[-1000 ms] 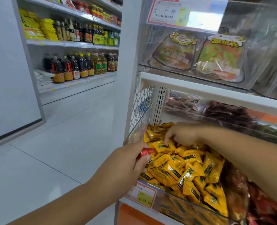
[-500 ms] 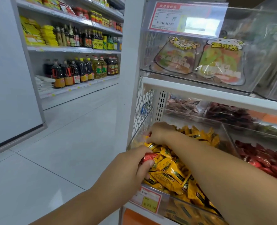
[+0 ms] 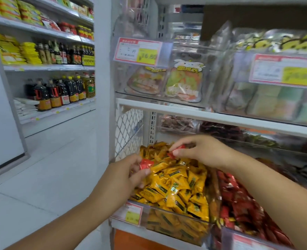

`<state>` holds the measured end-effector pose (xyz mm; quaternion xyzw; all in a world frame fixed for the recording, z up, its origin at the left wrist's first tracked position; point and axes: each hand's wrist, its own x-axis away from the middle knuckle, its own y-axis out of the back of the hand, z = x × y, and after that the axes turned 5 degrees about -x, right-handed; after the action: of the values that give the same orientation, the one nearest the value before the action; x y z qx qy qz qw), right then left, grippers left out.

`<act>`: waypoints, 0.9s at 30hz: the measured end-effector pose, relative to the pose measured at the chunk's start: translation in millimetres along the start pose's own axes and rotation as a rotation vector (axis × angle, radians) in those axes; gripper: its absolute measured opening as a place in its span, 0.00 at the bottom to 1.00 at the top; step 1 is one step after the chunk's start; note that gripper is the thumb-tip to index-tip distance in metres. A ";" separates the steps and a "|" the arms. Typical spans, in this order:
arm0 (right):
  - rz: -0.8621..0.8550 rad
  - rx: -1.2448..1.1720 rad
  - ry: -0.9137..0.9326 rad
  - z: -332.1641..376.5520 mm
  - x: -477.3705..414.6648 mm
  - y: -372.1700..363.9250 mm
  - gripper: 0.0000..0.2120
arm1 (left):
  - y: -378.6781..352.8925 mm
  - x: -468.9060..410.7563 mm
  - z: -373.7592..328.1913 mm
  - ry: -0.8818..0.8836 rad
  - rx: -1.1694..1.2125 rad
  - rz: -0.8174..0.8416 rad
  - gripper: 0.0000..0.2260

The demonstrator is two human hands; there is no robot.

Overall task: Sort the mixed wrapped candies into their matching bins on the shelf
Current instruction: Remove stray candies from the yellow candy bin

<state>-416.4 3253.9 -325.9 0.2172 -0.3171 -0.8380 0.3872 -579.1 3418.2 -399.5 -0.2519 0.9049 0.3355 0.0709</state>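
My left hand (image 3: 123,175) is at the front left corner of the clear bin (image 3: 167,210) on the lower shelf. Its fingers (image 3: 145,171) are curled, pinching a red wrapped candy (image 3: 146,163) between the thumb and the fingertips. That candy is held just above the heap of yellow candies (image 3: 176,184) that fills this bin. My right hand (image 3: 201,152) reaches in from the right, over the back half of the same heap. Its thumb and first fingers (image 3: 177,143) are closed on a second red candy (image 3: 176,151), which is lifted a little off the yellow wrappers. The two red pieces are near each other but apart, mine on the left being lower and closer to me. Just to the right, behind a clear divider, the neighbouring bin (image 3: 227,238) holds a pile of red candies (image 3: 239,201) in wrappers of the same colour, and my right forearm passes over it. A pink and yellow price tag (image 3: 132,213) is clipped to the front of the yellow bin, below my left wrist. On the white shelf (image 3: 203,114) above stand more clear bins with flat snack bags (image 3: 184,82) leaning against the front wall, and a bigger price label (image 3: 138,51) is fixed over them. Across the pale tiled floor (image 3: 41,168) to my left, another rack carries dark bottles (image 3: 59,91) and yellow packets (image 3: 14,49).
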 end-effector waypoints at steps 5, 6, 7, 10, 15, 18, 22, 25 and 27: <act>-0.175 0.100 -0.069 -29.8 50.2 47.7 0.05 | -35.0 -22.9 -46.4 -0.153 -0.020 -0.042 0.05; -0.195 0.164 -0.104 -37.1 57.6 56.6 0.06 | -45.5 -28.2 -57.6 -0.170 -0.005 -0.036 0.05; -0.219 0.208 -0.134 -44.1 64.3 64.2 0.06 | -56.4 -33.4 -68.3 -0.179 0.012 -0.028 0.05; -0.266 0.243 -0.186 -62.6 82.3 80.1 0.08 | -92.2 -49.8 -96.8 -0.219 -0.007 -0.006 0.06; -0.361 0.204 -0.175 -90.1 94.1 101.3 0.11 | -138.5 -66.2 -122.3 -0.271 -0.158 0.034 0.12; -0.341 0.199 -0.253 -113.9 101.0 118.6 0.13 | -147.5 -71.3 -124.3 -0.239 -0.206 0.017 0.16; -0.357 0.237 -0.354 -139.3 125.2 144.6 0.13 | -141.8 -75.6 -117.9 -0.275 -0.223 -0.013 0.16; -0.406 0.229 -0.393 -146.3 143.1 159.7 0.14 | -134.1 -71.0 -109.8 -0.276 -0.203 -0.018 0.11; -0.420 0.152 -0.400 -151.9 149.6 168.3 0.15 | -128.2 -67.0 -104.5 -0.279 -0.193 -0.009 0.09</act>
<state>-328.4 2997.1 -332.9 0.1369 -0.3972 -0.8998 0.1177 -452.4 3295.3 -373.0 -0.2127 0.8486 0.4524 0.1731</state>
